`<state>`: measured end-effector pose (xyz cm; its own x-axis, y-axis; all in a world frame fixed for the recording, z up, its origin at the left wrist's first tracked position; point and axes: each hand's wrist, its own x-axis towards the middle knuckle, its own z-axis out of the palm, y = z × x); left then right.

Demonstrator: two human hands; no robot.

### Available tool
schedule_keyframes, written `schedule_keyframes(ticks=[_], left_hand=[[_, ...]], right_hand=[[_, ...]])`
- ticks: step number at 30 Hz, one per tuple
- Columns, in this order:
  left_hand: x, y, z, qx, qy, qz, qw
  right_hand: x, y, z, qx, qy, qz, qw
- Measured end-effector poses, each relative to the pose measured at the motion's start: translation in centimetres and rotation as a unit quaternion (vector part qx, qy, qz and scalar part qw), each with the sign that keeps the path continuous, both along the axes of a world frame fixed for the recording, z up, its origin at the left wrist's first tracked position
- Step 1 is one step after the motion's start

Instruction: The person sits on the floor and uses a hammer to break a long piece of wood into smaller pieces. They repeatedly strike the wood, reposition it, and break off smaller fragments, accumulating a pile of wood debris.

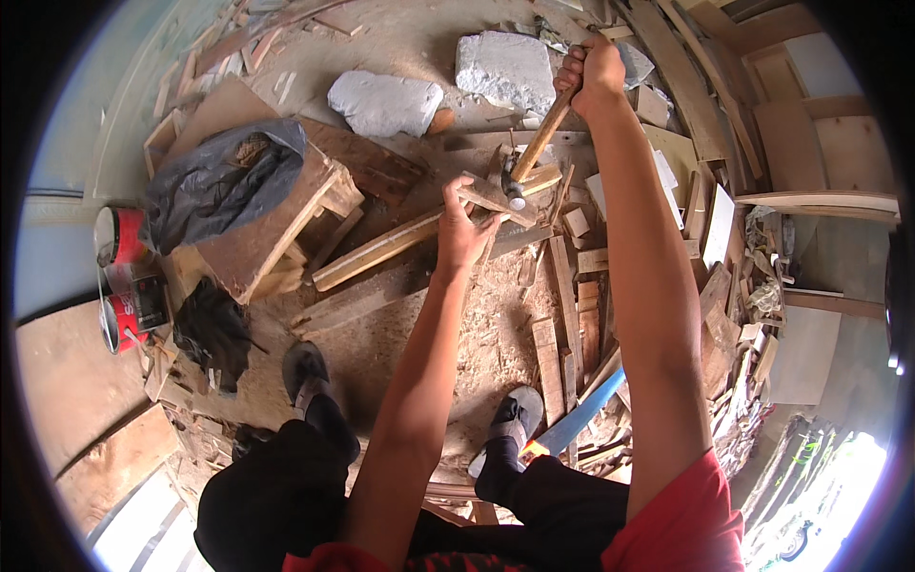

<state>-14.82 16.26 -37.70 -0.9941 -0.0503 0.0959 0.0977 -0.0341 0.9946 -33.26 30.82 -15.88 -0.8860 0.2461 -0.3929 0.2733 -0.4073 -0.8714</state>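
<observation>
In my right hand [593, 72] is a hammer [545, 136], gripped near the end of its wooden handle. The hammer's metal head is low, right by a small piece of wood [498, 203] that my left hand [461, 231] pinches between thumb and fingers. Whether the head touches that piece, I cannot tell. Beneath and beside them, a long wooden beam [381, 252] lies slanted across the ground. A nail or other thin upright thing near the hammer head is too small to make out.
Two pale stone blocks [386, 103] lie beyond my hands. To the left, a wooden box [270, 229] bears a dark plastic sheet [224, 176], near red cans [122, 322]. Scrap boards [548, 362] and a blue strip with an orange end [581, 415] lie by my right foot.
</observation>
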Motion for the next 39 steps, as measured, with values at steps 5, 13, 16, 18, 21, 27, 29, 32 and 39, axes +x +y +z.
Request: schedule_keyframes(ticks=[5, 13, 16, 18, 21, 27, 29, 32, 39], left_hand=[[-1.3, -0.5, 1.7, -0.128, -0.003, -0.009, 0.992], [-1.5, -0.9, 1.9, -0.208, -0.019, 0.027, 0.978], [-2.1, -1.8, 2.4, -0.198, 0.005, 0.008, 0.980], [-2.3, -1.8, 2.5, -0.241, 0.075, 0.039, 0.967], [-2.1, -1.5, 3.3, -0.260, 0.039, 0.049, 0.963], [-2.0, -1.2, 3.1, -0.294, 0.065, 0.076, 0.951], [-1.8, -0.2, 3.9, -0.279, 0.032, 0.080, 0.956], [-1.5, -0.2, 4.0, -0.282, 0.005, 0.090, 0.955], [2.0, -0.2, 2.5, -0.411, -0.028, 0.143, 0.900]], right_hand=[[-0.1, 0.3, 0.4, 0.011, 0.001, -0.012, 1.000], [0.1, -0.9, 1.2, 0.011, 0.012, -0.022, 1.000], [0.1, -0.6, 1.3, 0.013, 0.010, -0.007, 1.000], [0.2, -0.6, 1.0, 0.012, 0.007, 0.004, 1.000], [0.6, 0.0, 0.8, 0.002, 0.021, 0.011, 1.000], [1.2, 0.7, 0.9, -0.001, 0.042, 0.001, 0.999], [0.8, 1.6, 0.7, -0.005, 0.052, 0.006, 0.999], [1.0, 1.2, 0.4, -0.009, 0.063, -0.008, 0.998], [2.4, -2.9, -0.8, 0.097, 0.139, -0.136, 0.976]])
